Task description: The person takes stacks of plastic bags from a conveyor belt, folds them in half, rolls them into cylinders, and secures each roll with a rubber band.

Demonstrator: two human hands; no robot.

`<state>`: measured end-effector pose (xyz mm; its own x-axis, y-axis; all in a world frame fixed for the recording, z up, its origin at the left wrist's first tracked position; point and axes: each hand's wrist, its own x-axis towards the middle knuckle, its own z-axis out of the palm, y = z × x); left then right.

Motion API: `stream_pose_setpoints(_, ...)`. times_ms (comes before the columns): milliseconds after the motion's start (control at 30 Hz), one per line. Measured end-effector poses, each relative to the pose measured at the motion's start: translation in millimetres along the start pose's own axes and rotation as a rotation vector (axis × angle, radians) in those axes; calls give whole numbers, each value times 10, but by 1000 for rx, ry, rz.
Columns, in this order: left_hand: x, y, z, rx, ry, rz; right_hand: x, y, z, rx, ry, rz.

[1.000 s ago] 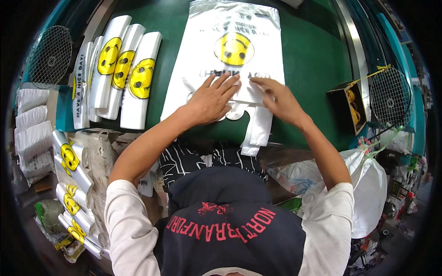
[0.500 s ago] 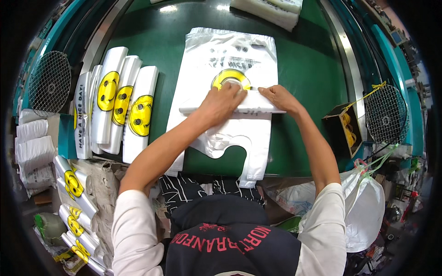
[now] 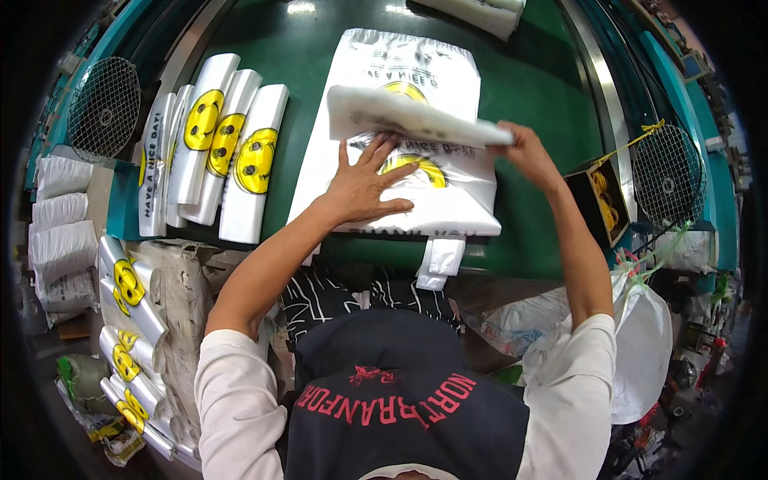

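Note:
A stack of white plastic T-shirt bags (image 3: 464, 188) with yellow smiley faces and dark print lies on the green table in front of me. My left hand (image 3: 366, 186) rests flat on the bags with its fingers spread. Just beyond those fingertips, a long, narrow folded pack of white bags (image 3: 408, 114) lies tilted across the stack. Closed around the pack's right end is my right hand (image 3: 526, 154), holding that end above the stack; motion blurs it slightly. Bag handles (image 3: 442, 260) hang over the near table edge.
Several folded smiley bag packs (image 3: 256, 164) stand in a row at the left of the green table (image 3: 536, 88). Another white stack (image 3: 480, 14) lies at the far edge. Fans (image 3: 670, 174) flank the table, and a box (image 3: 600, 200) of yellow ties sits at right.
My left hand has opened out flat on the bags. The right hand has moved right and up, gripping the end of the folded pack, now farther from me. The bags' lower part looks rearranged.

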<state>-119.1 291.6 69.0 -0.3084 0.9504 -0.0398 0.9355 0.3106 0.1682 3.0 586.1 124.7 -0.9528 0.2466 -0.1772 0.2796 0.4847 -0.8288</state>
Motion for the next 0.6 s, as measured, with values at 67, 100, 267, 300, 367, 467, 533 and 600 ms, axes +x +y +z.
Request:
stream_pose_setpoints(67, -129, 62, -30, 54, -3, -74, -264, 247, 217, -399, 107, -252)
stream_pose_setpoints(100, -101, 109, -145, -84, -156, -142, -331, 301, 292, -502, 88, -405)
stream_pose_setpoints(267, -331, 363, -116, 331, 191, 622, -451, 377, 278, -868, 111, -622)
stream_pose_setpoints(300, -300, 365, -222, 215, 253, 479, -492, 401, 273, -859, 83, -554)
stream_pose_setpoints(367, -200, 333, -401, -12, 364, 181, -555, 429, 272, -836, 28, -426)
stream_pose_setpoints(467, -401, 392, -143, 120, 7, 201, -816, -204, 912, -839, -42, -500)
stream_pose_setpoints(533, -443, 360, -135, 279, -7, 199, -892, -152, 968, -921, -93, -464)
stream_pose_setpoints(600, -542, 185, -61, 480, 36, 208, -806, -208, 773, -871, -191, -404)
